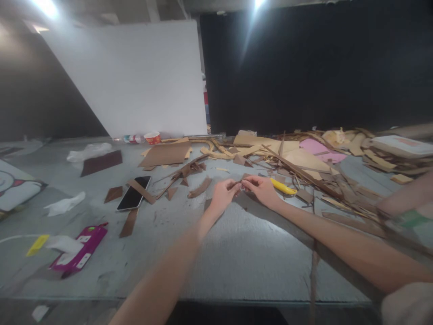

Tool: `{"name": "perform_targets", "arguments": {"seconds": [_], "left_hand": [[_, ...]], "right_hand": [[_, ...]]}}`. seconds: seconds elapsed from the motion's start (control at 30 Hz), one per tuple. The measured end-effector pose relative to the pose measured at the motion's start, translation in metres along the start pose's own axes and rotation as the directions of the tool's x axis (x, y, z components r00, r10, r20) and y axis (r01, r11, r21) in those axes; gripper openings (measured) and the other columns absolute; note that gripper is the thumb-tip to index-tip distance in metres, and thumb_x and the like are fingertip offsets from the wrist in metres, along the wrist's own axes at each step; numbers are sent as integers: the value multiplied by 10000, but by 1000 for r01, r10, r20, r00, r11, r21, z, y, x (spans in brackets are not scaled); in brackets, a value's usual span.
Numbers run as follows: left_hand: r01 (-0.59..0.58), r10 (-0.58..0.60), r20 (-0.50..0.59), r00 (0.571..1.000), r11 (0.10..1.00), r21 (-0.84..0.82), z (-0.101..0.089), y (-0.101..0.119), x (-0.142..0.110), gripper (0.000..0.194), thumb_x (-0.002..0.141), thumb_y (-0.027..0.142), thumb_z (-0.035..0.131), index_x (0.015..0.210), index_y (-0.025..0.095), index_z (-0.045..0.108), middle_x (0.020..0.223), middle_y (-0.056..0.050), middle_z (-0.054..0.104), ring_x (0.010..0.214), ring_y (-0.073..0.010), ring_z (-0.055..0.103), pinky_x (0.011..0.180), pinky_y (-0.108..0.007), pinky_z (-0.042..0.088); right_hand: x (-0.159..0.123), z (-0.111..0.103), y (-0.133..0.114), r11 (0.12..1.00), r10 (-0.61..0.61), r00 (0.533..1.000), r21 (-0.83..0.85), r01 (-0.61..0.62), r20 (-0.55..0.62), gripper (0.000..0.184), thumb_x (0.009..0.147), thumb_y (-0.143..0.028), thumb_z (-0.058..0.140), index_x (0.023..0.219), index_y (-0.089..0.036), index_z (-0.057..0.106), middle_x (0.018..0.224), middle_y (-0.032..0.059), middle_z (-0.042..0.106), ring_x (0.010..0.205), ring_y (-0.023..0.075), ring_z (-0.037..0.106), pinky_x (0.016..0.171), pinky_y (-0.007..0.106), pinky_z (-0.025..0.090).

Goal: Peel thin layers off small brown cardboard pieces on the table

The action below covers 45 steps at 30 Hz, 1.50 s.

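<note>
Near the middle of the table, my left hand (222, 195) and my right hand (262, 189) meet with fingertips pinched together. Between them is a small brown strip (239, 182), mostly covered by the fingers; its material is hard to make out. A yellow cutter knife (283, 187) lies just right of my right hand; whether they touch is unclear. To the left of my hands is a curved brown scrap (200, 188). A phone (134, 195) lies farther left with a brown strip across it.
A purple power strip (80, 247) with a white plug sits at the left front. Brown sheets (165, 153), a pink sheet (321, 150) and many scraps cover the back and right. A paper cup (152, 137) stands at the back. Another person's arm (407, 194) reaches in at right.
</note>
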State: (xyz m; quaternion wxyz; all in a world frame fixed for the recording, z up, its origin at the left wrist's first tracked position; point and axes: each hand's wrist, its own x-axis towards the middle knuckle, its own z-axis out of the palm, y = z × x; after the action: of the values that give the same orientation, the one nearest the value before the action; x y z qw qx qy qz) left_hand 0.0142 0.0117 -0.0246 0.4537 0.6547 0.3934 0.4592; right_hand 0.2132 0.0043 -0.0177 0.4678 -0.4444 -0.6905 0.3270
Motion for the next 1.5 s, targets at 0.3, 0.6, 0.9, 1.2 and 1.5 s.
{"name": "perform_targets", "arguments": {"seconds": [0.3,0.6,0.9,1.2,1.5], "left_hand": [[-2,0,23,1000,995,96,-2,6,-2,477,958,621,675,784,177,700,667,-29,692,636,-180,647,646,-284,487],[5,-6,13,1000,997,78,-3,4,0,552,929,709,695,782,177,680,669,-54,715,613,-188,675,634,-296,525],[20,-20,1,1000,1000,21,0,-1,1,533,910,684,743,783,171,677,693,-65,734,594,-172,677,617,-295,549],[21,-22,18,1000,999,33,-2,-1,1,522,929,661,735,761,170,680,686,-76,733,583,-171,675,607,-289,539],[52,-50,52,997,998,-47,2,-4,2,557,958,715,638,812,178,670,711,-86,750,595,-182,688,606,-302,559]], "right_hand": [[0,1,1,999,-8,1000,-31,8,-8,408,978,-603,697,869,-218,784,728,19,736,664,193,632,634,314,477],[-1,1,-3,999,-18,999,-45,19,28,438,981,-620,686,806,-220,727,726,17,725,658,187,619,646,319,481],[0,1,-2,989,-102,995,-109,104,17,451,1063,-572,565,822,-220,710,750,20,720,704,195,636,714,326,492],[1,2,1,991,-95,995,-94,92,-38,314,1013,-523,644,933,-231,730,868,30,761,788,220,671,768,339,528],[3,1,2,992,-80,996,-99,77,-32,353,1041,-538,603,905,-235,724,840,27,750,799,229,676,779,348,508]]}}
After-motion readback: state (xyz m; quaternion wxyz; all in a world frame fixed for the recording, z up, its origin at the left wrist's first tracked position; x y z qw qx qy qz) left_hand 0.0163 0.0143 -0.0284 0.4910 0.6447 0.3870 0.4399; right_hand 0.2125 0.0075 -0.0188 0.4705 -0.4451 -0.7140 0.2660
